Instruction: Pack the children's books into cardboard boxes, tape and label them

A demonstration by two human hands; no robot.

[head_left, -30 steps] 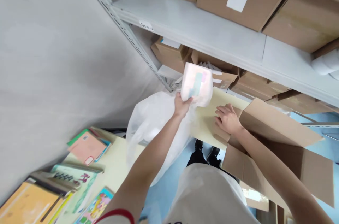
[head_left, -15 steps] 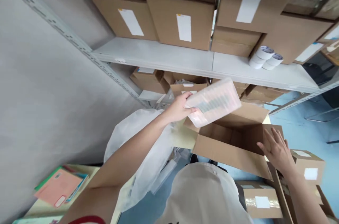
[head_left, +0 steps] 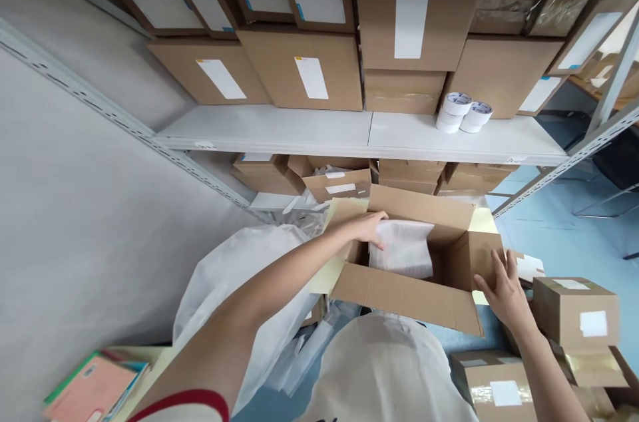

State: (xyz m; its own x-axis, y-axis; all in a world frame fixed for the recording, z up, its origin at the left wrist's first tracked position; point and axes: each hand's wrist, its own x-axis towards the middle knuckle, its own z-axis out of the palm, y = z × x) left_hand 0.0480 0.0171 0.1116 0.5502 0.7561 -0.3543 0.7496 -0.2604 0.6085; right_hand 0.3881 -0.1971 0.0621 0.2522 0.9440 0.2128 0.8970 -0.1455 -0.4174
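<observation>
An open cardboard box stands in front of me with its flaps folded outward. Inside its left part is a package in whitish translucent wrap, with pinkish contents faintly showing through. My left hand reaches over the left flap and grips the package's upper left edge; the fingertips are partly hidden. At the box's right flap, my right hand rests with fingers spread, holding nothing.
A metal shelf crosses ahead, loaded with labelled cartons and several tape rolls. A large white plastic bag lies left of the box. Taped boxes are stacked at right. Coloured folders lie lower left.
My left hand has lowered the wrapped package from above the box into its left part. My right hand stays by the right flap. The view has shifted, showing more of the upper shelf.
</observation>
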